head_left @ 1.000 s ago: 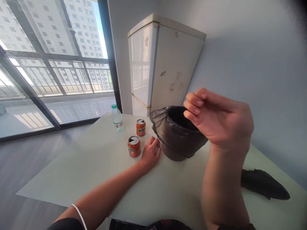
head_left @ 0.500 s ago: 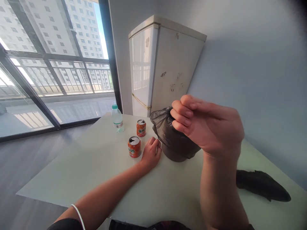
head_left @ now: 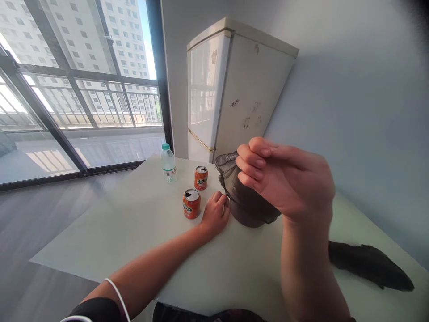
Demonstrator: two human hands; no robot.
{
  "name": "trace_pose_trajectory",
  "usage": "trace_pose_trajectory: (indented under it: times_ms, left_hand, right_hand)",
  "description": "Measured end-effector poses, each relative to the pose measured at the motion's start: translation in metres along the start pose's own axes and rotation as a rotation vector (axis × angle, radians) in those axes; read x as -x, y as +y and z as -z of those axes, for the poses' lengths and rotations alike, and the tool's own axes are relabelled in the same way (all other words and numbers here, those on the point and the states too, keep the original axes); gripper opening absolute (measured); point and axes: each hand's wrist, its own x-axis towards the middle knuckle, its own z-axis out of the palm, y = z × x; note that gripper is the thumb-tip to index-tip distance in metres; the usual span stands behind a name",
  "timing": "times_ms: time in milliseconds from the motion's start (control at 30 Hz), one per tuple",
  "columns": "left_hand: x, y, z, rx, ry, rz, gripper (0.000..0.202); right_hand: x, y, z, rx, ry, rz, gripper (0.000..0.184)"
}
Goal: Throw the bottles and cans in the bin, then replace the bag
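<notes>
Round dark bin in thin black plastic (head_left: 243,199) just right of frame centre, right hand (head_left: 290,181) curled narrow, nothing visible held, left hand (head_left: 215,212) can't tell, keep both off the loose edge

orange front can (head_left: 191,209) and rear can (head_left: 201,180) with silver tops (head_left: 192,195), clear bottle (head_left: 168,163) with teal cap (head_left: 165,146), translucent black bag (head_left: 239,190), pale green-white surface (head_left: 117,237), brown-blotched white fridge (head_left: 254,85), grey streaked floor (head_left: 20,223)

We count two orange cans (head_left: 191,205) (head_left: 201,178), one bottle (head_left: 168,165), one bag-lined bin (head_left: 246,217), one black bundle (head_left: 372,266), one fridge (head_left: 248,85), one table (head_left: 114,228) and our two hands (head_left: 215,212) (head_left: 291,181).
</notes>
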Motion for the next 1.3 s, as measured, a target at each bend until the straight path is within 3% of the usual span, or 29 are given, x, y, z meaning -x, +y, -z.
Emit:
trace_pose_trajectory:
  times_ms: [1300]
  left_hand:
    - [0.0, -0.001, -0.001, -0.005, -0.009, -0.004, 0.016]
  right_hand:
    - [-0.005, 0.012, -0.004, -0.026, -0.04, -0.064, 0.013]
